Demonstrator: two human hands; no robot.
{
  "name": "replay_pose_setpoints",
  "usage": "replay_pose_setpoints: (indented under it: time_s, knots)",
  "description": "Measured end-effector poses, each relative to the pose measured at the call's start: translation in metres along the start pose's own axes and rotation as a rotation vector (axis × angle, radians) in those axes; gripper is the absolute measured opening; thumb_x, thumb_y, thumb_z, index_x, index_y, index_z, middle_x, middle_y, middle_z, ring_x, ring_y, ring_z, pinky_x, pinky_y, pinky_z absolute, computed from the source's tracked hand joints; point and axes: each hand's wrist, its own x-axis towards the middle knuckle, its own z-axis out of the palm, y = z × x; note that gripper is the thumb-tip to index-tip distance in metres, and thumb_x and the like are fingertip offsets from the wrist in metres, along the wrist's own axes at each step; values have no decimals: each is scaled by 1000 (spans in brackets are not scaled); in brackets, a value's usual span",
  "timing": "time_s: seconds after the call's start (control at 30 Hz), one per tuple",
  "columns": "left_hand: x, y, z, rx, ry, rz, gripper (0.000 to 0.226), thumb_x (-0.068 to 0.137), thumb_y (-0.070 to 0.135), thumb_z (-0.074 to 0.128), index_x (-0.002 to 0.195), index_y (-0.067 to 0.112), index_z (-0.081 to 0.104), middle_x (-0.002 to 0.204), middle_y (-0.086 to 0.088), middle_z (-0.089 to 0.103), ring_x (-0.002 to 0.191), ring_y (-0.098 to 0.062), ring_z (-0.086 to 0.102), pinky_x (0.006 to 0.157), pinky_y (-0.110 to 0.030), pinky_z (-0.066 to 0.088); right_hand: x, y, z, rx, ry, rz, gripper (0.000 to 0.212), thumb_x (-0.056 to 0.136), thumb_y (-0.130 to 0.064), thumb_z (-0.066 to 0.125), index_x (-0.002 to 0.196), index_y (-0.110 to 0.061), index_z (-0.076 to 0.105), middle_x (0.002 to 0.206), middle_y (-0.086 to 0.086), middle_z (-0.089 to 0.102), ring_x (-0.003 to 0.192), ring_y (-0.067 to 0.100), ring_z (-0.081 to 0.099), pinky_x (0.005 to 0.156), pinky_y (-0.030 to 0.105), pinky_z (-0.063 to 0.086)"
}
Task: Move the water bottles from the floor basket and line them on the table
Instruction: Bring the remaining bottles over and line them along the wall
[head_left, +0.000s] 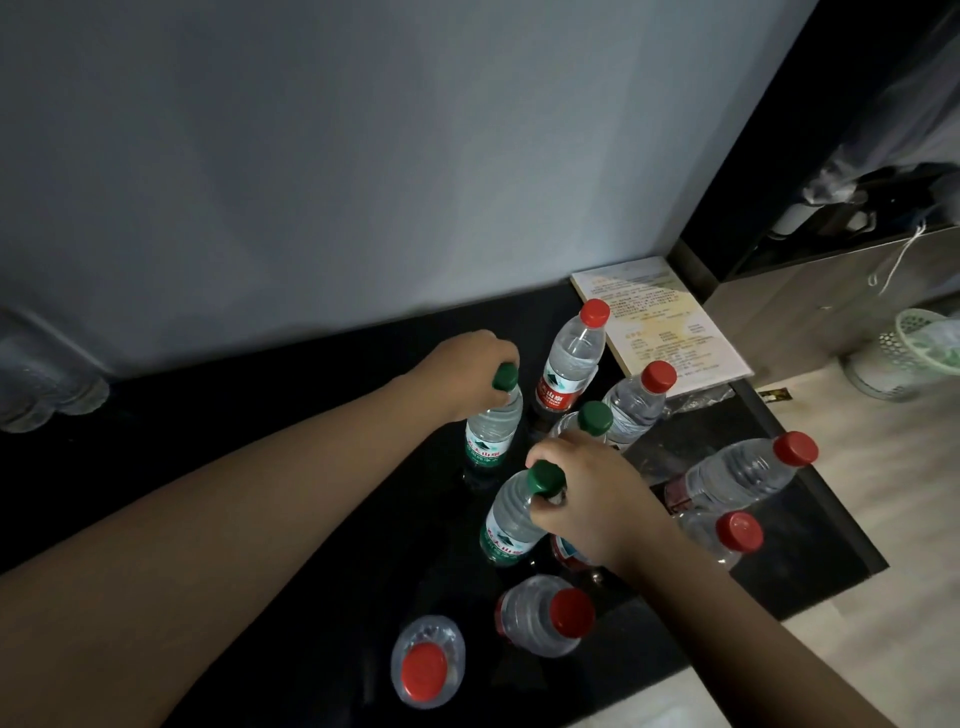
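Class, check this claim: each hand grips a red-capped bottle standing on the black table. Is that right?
No. The head view shows the left hand gripping a green-capped bottle and the right hand gripping another green-capped bottle, not red-capped ones. Both stand on the black table.

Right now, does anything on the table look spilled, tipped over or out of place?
No spill, nothing tipped. The bottles on the table stand clustered, not lined; left hand and right hand each grip a green-capped bottle. Crumpled clear plastic lies by the printed sheet.
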Motion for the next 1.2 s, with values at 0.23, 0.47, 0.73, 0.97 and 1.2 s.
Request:
replay_pose_setpoints:
  time_s: [0.23,0.47,0.73,0.97,1.2]
  knots:
    - [-9,-8,-2,-7,49,6,23,75,22,70,96,13,65,98,-6,50,87,-23,54,77,-35,48,-2,-1,-2,24,16,14,18,77,-20,65,95,-19,62,94,-4,57,81,13,56,70,29,49]
    - [-57,-46,-25,-141,199,-81,20,73,28,72,88,17,66,90,0,52,82,-16,54,71,-26,44,6,-25,-9,62,27,-34,17,72,-16,67,88,-19,64,89,-6,55,76,10,56,67,27,47]
    - [-124,-103,-60,-169,307,-168,20,75,29,72,91,20,66,93,3,53,83,-10,53,70,-21,45,40,-90,-24,25,31,-98,23,73,-14,71,94,-20,66,95,-6,58,82,10,59,75,29,52]
    - [-168,-165,-77,-163,372,-244,19,74,28,73,90,19,66,93,2,53,83,-12,53,74,-26,46,67,-151,-7,39,-19,-143,23,72,-16,70,93,-24,65,94,-9,57,82,8,57,69,21,47]
    - [-183,-231,-92,-146,403,-303,21,71,29,76,85,19,65,89,1,54,81,-14,53,66,-23,39,103,-202,14,19,-55,-198,24,74,-17,69,96,-23,65,96,-9,57,83,7,57,70,20,49]
